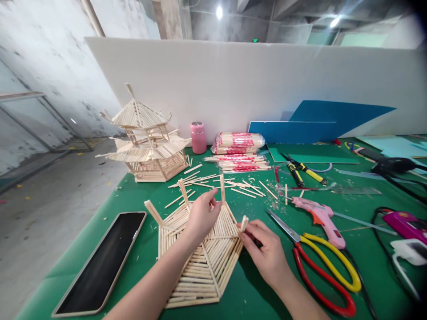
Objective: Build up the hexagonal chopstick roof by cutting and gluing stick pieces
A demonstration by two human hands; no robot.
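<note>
A flat many-sided base (196, 266) of wooden sticks laid side by side rests on the green table before me, with several short stick posts standing at its corners. At the right corner, my right hand (263, 249) pinches a short post (244, 223) of bundled sticks between thumb and fingers. My left hand (204, 213) hovers over the far part of the base, fingers loosely curled and apart from the thumb, nothing visible in them. Just beyond its fingertips stands the far post (222, 189). Two more posts, one at the back (183, 193) and one at left (153, 212), lean outward.
A stick pagoda model (147, 146) stands at back left near a pink bottle (198, 138) and packs of sticks (238, 144). Loose sticks lie behind the base. Scissors (300, 242), a pink glue gun (320, 215) and pliers (302, 171) are at right, a phone (103, 262) at left.
</note>
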